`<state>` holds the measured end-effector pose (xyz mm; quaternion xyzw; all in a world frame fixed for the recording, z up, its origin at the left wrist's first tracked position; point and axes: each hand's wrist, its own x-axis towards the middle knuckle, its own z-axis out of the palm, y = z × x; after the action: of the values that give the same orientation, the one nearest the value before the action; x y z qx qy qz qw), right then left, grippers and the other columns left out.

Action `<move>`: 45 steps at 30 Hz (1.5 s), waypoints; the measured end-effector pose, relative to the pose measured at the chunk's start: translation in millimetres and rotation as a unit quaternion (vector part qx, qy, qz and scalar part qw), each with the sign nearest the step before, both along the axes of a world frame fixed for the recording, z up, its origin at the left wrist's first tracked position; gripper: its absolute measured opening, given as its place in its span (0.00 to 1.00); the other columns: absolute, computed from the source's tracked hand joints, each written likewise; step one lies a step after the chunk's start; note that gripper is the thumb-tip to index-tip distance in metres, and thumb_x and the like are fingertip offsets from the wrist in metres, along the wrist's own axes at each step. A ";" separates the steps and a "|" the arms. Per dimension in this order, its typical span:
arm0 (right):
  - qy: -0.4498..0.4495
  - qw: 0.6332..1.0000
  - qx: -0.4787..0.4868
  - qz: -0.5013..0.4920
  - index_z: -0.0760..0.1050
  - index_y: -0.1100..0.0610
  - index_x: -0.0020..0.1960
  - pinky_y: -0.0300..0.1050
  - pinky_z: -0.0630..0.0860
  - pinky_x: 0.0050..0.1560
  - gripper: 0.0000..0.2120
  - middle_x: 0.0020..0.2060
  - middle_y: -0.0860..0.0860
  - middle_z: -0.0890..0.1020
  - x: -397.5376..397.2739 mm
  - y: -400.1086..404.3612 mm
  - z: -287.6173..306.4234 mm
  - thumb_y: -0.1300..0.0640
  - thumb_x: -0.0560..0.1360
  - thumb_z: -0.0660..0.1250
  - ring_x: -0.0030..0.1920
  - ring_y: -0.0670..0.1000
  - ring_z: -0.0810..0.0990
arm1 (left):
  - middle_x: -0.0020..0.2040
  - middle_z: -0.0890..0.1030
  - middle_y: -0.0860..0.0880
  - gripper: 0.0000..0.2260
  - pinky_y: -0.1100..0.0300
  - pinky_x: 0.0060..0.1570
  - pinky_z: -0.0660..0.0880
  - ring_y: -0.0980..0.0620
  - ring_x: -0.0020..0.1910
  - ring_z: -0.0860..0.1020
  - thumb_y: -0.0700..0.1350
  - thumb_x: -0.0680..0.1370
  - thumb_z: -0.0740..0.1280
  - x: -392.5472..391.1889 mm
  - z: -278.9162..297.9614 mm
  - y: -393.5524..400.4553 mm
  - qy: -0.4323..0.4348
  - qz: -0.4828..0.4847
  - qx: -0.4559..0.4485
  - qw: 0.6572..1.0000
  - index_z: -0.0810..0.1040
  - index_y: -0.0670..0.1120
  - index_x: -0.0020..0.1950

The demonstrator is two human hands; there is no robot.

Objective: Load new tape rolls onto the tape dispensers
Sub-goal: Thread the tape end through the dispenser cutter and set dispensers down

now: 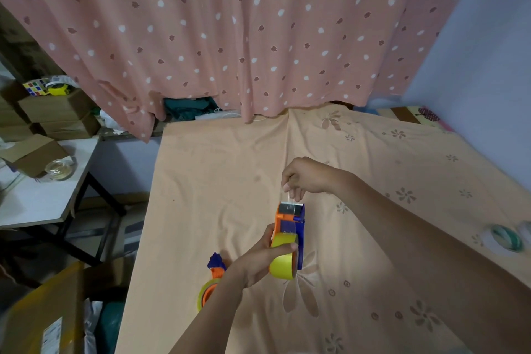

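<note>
Just below the middle of the frame, over a peach bedsheet with a pale flower print (218, 181), a person holds an orange and blue plastic tape dispenser (290, 221) up off the cloth. Its cutter end points toward the top of the frame and a yellowish roll of clear packing tape (283, 263) sits on its hub at the lower end. The left hand (258, 261) comes in from the bottom edge and grips that roll: the thumb lies across its upper rim and the other fingers curl round the left side, so the roll sits between thumb and fingers. The right hand (306, 177) reaches in from the right and hangs just above the cutter, fingers bunched downward and pinching the loose end of the tape (290, 198), which runs as a thin clear strip from the fingertips down to the toothed blade.

Lower left of the left wrist, a second orange and blue dispenser with a yellowish roll (211, 284) lies on the sheet, partly hidden by the forearm. At the right edge of the frame two spare rolls with green cores (507, 237) rest on the cloth, blurred. A pink curtain with white dots (244, 23) fills the top. At the left stands a white table (43, 198) carrying brown cardboard boxes (54, 112) and another clear tape roll (59, 169).
</note>
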<state>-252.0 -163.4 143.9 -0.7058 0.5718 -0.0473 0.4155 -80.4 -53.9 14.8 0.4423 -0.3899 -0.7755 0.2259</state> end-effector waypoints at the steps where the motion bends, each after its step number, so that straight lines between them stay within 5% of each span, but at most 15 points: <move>1: -0.008 1.000 0.003 -0.004 0.80 0.63 0.43 0.49 0.81 0.43 0.07 0.36 0.61 0.84 -2.5 -0.3 -1.0 0.67 0.77 0.65 0.36 0.58 0.84 | 0.58 0.82 0.50 0.23 0.58 0.49 0.82 0.54 0.51 0.84 0.42 0.78 0.73 1.4 0.4 0.7 0.003 0.000 0.004 1.000 0.69 0.55 0.69; 5: -0.037 0.999 0.021 -0.032 0.80 0.62 0.41 0.41 0.79 0.31 0.08 0.34 0.63 0.81 -13.1 -1.3 -7.8 0.68 0.78 0.65 0.33 0.60 0.82 | 0.62 0.80 0.48 0.28 0.55 0.53 0.81 0.50 0.57 0.81 0.45 0.73 0.75 8.8 2.5 1.5 0.011 -0.004 0.009 1.000 0.70 0.55 0.70; 16: -0.085 0.991 0.079 -0.072 0.81 0.64 0.43 0.47 0.84 0.39 0.06 0.33 0.60 0.84 -31.5 -0.7 -20.3 0.67 0.78 0.68 0.32 0.56 0.84 | 0.60 0.82 0.49 0.28 0.54 0.57 0.77 0.48 0.58 0.80 0.44 0.71 0.76 23.2 -0.6 -4.6 0.007 -0.019 -0.005 1.000 0.74 0.57 0.69; 25: -0.074 0.981 0.112 -0.141 0.81 0.68 0.45 0.46 0.85 0.38 0.04 0.30 0.60 0.84 -34.7 -10.6 -20.1 0.70 0.76 0.68 0.35 0.58 0.86 | 0.66 0.80 0.47 0.41 0.47 0.69 0.73 0.45 0.68 0.76 0.46 0.66 0.80 25.7 -10.0 -9.2 -0.056 -0.061 -0.052 0.995 0.65 0.62 0.74; 30: -0.051 0.982 0.111 -0.141 0.82 0.69 0.46 0.44 0.85 0.37 0.04 0.37 0.61 0.85 -30.7 -11.7 -19.1 0.70 0.76 0.69 0.34 0.56 0.87 | 0.68 0.78 0.45 0.44 0.53 0.65 0.75 0.45 0.68 0.76 0.45 0.66 0.80 28.4 -13.8 -12.6 -0.061 -0.083 -0.053 0.993 0.61 0.62 0.76; 39: -0.036 0.994 0.044 -0.095 0.83 0.66 0.46 0.44 0.84 0.48 0.03 0.36 0.57 0.87 -15.3 -4.8 -14.7 0.67 0.75 0.70 0.41 0.53 0.88 | 0.61 0.81 0.48 0.44 0.43 0.69 0.73 0.46 0.63 0.78 0.47 0.64 0.80 30.5 -18.4 -15.0 -0.093 -0.060 -0.044 0.993 0.61 0.59 0.76; 45: -0.059 0.992 0.053 -0.098 0.83 0.62 0.42 0.43 0.84 0.47 0.06 0.35 0.56 0.87 -13.3 -1.1 -11.9 0.67 0.75 0.69 0.39 0.52 0.88 | 0.62 0.81 0.48 0.43 0.44 0.68 0.74 0.45 0.65 0.78 0.48 0.65 0.80 26.8 -15.5 -11.8 -0.098 -0.077 -0.048 0.991 0.62 0.60 0.74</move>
<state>-265.2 -164.5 131.9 -0.6194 0.6140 -0.0988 0.4791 -53.6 -65.7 -0.7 0.4738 -0.4800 -0.7235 0.1473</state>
